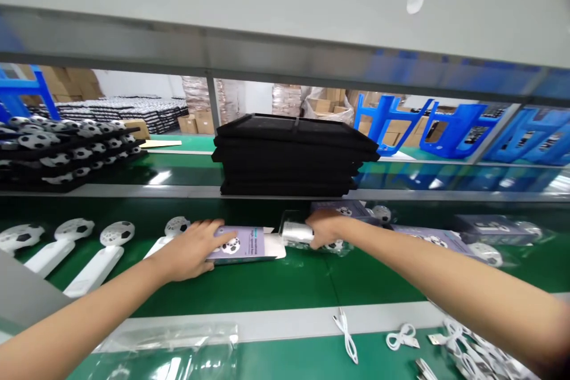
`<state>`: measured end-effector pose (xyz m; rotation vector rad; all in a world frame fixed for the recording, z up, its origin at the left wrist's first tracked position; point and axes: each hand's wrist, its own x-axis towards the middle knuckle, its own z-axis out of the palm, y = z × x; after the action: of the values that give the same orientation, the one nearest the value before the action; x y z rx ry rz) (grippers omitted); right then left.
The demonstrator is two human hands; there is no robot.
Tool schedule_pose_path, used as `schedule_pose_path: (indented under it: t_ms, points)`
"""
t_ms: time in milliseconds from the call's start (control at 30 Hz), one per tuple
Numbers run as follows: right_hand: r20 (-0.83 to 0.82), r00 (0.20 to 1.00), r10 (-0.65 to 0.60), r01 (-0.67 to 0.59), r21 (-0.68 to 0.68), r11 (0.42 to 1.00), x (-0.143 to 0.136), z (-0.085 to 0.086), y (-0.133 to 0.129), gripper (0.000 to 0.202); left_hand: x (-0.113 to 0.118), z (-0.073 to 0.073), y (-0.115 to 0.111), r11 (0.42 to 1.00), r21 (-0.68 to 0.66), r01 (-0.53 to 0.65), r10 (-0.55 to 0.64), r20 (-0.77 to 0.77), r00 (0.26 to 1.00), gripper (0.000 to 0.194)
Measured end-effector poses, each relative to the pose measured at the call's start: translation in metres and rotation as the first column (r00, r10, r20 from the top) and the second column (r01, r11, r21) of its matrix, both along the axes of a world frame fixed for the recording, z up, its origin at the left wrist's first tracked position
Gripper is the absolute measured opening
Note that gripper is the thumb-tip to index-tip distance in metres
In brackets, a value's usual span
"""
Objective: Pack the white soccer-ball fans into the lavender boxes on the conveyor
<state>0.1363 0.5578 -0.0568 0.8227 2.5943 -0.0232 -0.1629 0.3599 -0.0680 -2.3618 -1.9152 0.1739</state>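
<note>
My left hand (193, 249) is closed around the left part of a purple printed box (249, 243) lying on the green conveyor. The box's right end is open, with its white flap (276, 244) sticking out. Just right of that flap, my right hand (327, 228) grips a white handheld fan (298, 231) in a clear plastic sleeve. Its handle points left at the box, and its football-patterned head shows partly below my hand. Box and fan are apart by a narrow gap. Left of my left hand, several bare white football fans (117, 234) lie in a row.
Purple boxes with bagged fans (490, 252) lie on the right. Behind stands a stack of black trays (294, 157); fan-filled trays (66, 148) are at left. White cables (472, 350) and clear plastic bags (178, 353) lie on the near ledge. A grey shelf (267, 12) spans overhead.
</note>
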Motion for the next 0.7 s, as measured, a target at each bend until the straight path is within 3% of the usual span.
schedule_pose_path:
  t_ms: [100, 167, 300, 400, 467, 533, 600, 700]
  points:
    - [0.043, 0.996, 0.084, -0.087, 0.08, 0.993, 0.002, 0.017, -0.022, 0.045, 0.029, -0.009, 0.018, 0.998, 0.009, 0.055, -0.056, 0.13, 0.99, 0.081]
    - [0.065, 0.991, 0.119, -0.123, 0.077, 0.989, 0.003, 0.018, -0.03, 0.039, 0.053, -0.018, 0.036, 0.997, 0.006, 0.077, -0.076, 0.216, 0.973, 0.086]
    - [-0.035, 0.999, 0.001, -0.001, -0.02, 1.0, 0.036, 0.01, -0.008, 0.046, 0.092, -0.028, 0.073, 0.996, 0.019, 0.083, -0.085, 0.267, 0.96, 0.087]
    - [-0.246, 0.966, -0.078, 0.076, -0.015, 0.997, 0.082, 0.007, 0.011, 0.062, 0.093, -0.016, 0.074, 0.998, 0.059, 0.03, -0.046, 0.285, 0.958, 0.088]
    - [-0.361, 0.929, -0.084, 0.112, 0.056, 0.992, 0.103, 0.007, 0.003, 0.058, 0.073, 0.0, 0.048, 0.996, 0.083, -0.027, 0.0, 0.308, 0.952, 0.08]
    - [-0.43, 0.898, -0.093, 0.121, 0.039, 0.992, 0.106, 0.002, -0.028, 0.038, 0.04, 0.018, -0.003, 0.989, 0.089, -0.117, 0.082, 0.328, 0.941, 0.068]
    - [-0.449, 0.882, -0.14, 0.08, -0.15, 0.985, 0.098, -0.008, -0.075, 0.025, 0.004, 0.035, -0.073, 0.966, 0.092, -0.242, 0.198, 0.339, 0.92, 0.059]
    - [-0.395, 0.909, -0.133, -0.059, -0.437, 0.898, 0.076, -0.027, -0.144, 0.021, -0.035, 0.047, -0.187, 0.897, 0.031, -0.441, 0.404, 0.345, 0.847, 0.046]
